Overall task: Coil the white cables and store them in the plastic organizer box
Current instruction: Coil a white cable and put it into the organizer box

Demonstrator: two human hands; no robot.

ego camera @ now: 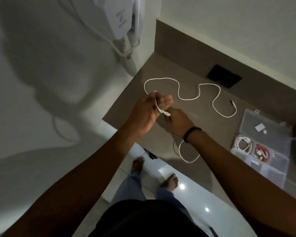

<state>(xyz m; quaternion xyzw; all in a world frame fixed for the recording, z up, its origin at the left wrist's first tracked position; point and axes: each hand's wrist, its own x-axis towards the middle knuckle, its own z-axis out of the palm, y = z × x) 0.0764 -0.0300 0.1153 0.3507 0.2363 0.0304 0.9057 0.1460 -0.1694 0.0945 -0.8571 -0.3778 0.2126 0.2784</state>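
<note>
Brown countertop [161,69] — left hand [149,108] curled around white cable [195,98]; right hand [178,122] pinches its plug; no legible writing.

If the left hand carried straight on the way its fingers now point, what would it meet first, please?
Most likely the white cable looped on the brown counter just beyond the left hand; its height above the counter is unclear, so it could pass over.

A brown counter [186,69] fills the corner beneath pale walls. A long white cable [197,97] snakes across its middle, one end lifted at 9 o'clock. A dark recessed panel [224,78] sits at 1 o'clock. A clear plastic organizer box [263,146] lies open at 4 o'clock, and a second white cable [186,153] loops at 6 o'clock
</note>
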